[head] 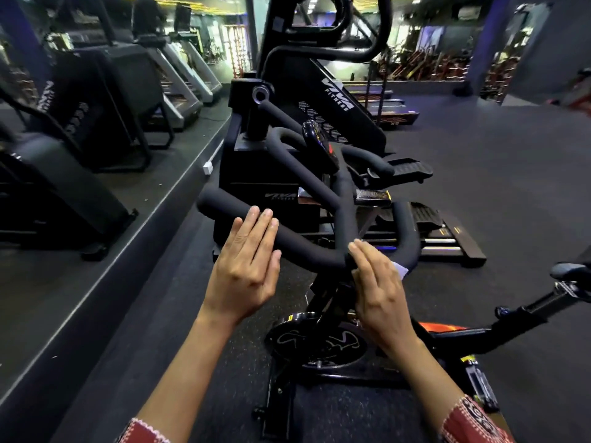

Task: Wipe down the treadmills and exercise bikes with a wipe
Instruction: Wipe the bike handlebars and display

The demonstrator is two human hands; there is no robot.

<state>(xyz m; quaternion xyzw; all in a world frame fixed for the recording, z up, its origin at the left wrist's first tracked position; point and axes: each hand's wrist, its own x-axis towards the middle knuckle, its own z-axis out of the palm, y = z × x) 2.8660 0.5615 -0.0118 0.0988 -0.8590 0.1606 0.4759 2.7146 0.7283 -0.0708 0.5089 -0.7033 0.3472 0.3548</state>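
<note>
- Patterned red-and-white sleeves (470, 423) at the bottom edge, nearest of all; both bare forearms reach up from them toward the handlebar (307, 247).
- Black glossy flywheel (316, 340), round with a pale scrawled mark, directly below the handlebar on dark speckled rubber flooring (224, 362).
- Left hand (246, 270): flat, fingers straight and close together, holding nothing. Its fingertips overlap the handlebar's left arm; contact cannot be told.
- Right hand (377, 282): fingers nearly straight, laid against the handlebar's near bend, with the wipe (401, 269) under the palm.
- The wipe: thin and pale, only one corner showing at the hand's right edge, just beside the bar.
- The handlebar: a looping black tube sleeved in matte foam, its left end rounded.
- Saddle (572, 270), dark, well to the right of the handlebar.
- Glossy black console (319, 142), oval, just beyond the handlebar's far loops.
- Black stair machine (319, 91), lettered white, behind the handlebar.
- Grey-railed treadmills (192, 87), far left of the handlebar.
</note>
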